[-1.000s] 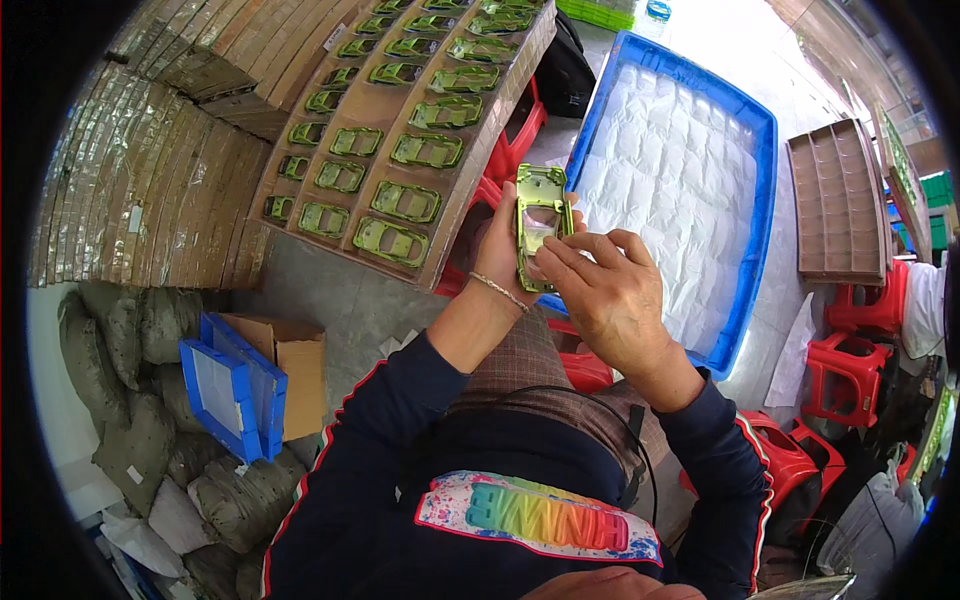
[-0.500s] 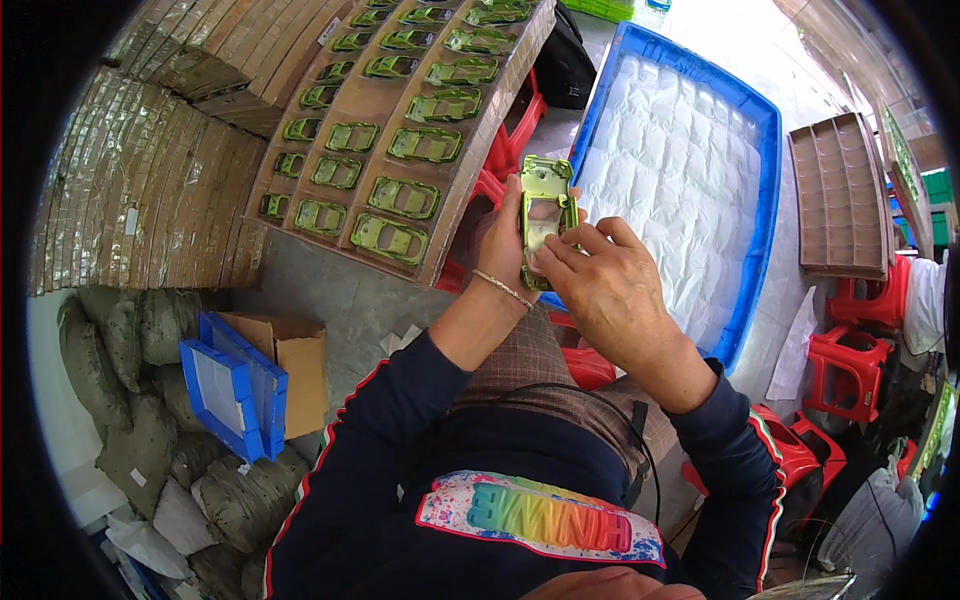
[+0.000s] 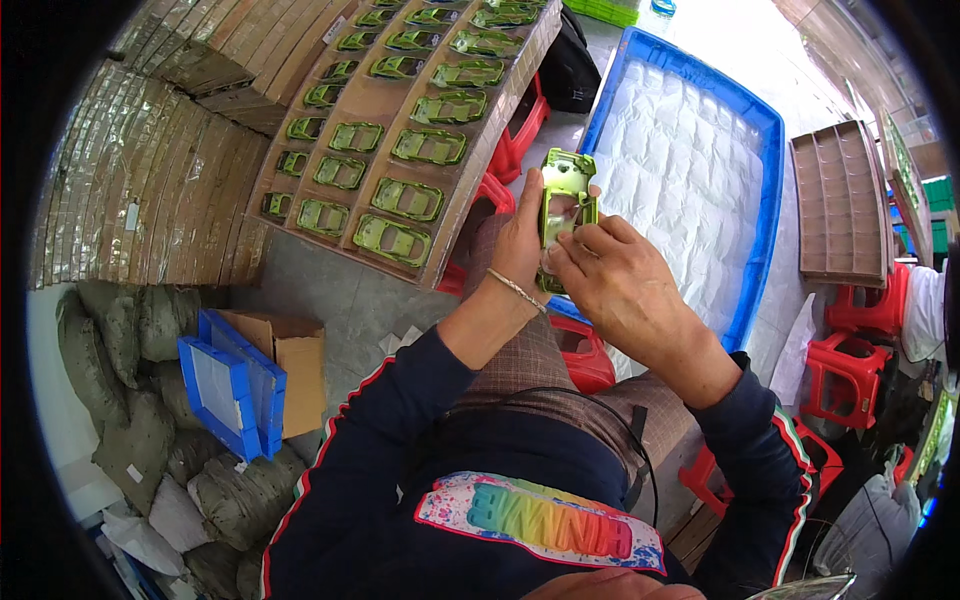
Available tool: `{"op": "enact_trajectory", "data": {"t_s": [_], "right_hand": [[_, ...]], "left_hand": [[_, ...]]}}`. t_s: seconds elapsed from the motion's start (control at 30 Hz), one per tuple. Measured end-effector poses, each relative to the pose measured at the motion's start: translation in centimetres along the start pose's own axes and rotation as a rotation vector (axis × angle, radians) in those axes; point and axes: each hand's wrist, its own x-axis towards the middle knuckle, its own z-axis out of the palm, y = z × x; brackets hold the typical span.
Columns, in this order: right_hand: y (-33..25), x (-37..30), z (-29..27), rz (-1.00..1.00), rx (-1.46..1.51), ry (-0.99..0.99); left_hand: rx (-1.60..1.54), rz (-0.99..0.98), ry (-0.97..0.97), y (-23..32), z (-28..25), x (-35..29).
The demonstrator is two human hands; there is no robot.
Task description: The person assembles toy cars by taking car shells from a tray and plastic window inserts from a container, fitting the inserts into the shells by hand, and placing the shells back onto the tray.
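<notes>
A green toy car body shell [image 3: 567,180], hollow side showing, is held upright in front of me. My left hand [image 3: 521,235] grips it along its left edge, thumb pointing up the side. My right hand [image 3: 625,280] has its fingers bent against the shell's lower right part; whether a small piece is pinched there is hidden. To the left, a brown divided tray [image 3: 375,130] carries rows of similar green car shells [image 3: 393,240]. On the right stands a blue-rimmed tray [image 3: 768,200] lined with white crumpled sheeting [image 3: 670,190].
Stacked brown trays [image 3: 150,180] fill the far left. Below them lie grey-green sacks [image 3: 140,440], blue frames [image 3: 222,395] and a cardboard box [image 3: 301,375]. Red stools [image 3: 845,375] and an upright brown divided tray [image 3: 840,200] stand at the right. A dark bag [image 3: 572,65] is behind.
Both hands and the car shell have shifted slightly to the right. The left hand keeps its hold, and the right fingers stay against the shell's lower part.
</notes>
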Motion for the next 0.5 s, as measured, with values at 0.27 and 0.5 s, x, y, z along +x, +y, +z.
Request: {"op": "enact_trajectory", "data": {"t_s": [0.27, 0.5], "right_hand": [[0.1, 0.0, 0.0, -0.030, -0.103, 0.218], [-0.3, -0.3, -0.6, -0.005, -0.134, 0.214]], "left_hand": [[0.053, 0.031, 0.023, 0.5, 1.1, -0.2], [0.093, 0.000, 0.073, 0.6, 1.7, -0.4]]}}
